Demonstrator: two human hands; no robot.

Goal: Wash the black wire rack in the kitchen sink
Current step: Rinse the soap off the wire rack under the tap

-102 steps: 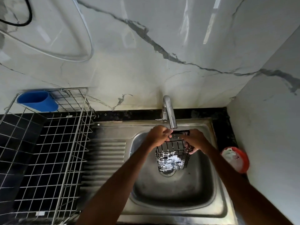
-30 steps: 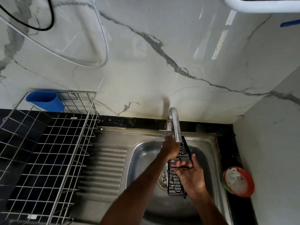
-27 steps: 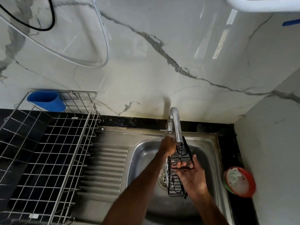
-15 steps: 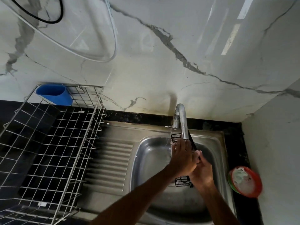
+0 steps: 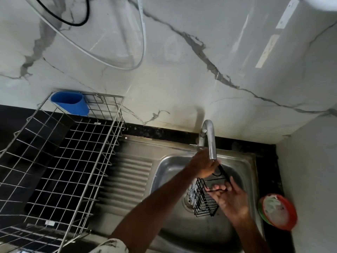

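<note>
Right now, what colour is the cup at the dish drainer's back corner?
Blue; the cup shows best in the head view.

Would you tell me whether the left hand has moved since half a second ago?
Yes: the left hand has slid up the black wire rack toward the faucet, off the right hand.

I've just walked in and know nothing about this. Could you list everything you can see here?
black wire rack: one, black, held over the basin below the tap
sink: one, steel, with a ribbed drainboard on its left
tap: one, chrome, behind the basin
dish drainer: one, silver wire, left of the sink
cup: one, blue, at the drainer's far corner
tub: one, red, white contents, right of the sink
counter: one, black
wall: white marble, grey veins
hose: one, white, on the wall
cable: one, black, on the wall
left hand: grips the rack's top
right hand: holds the rack's rim
</note>
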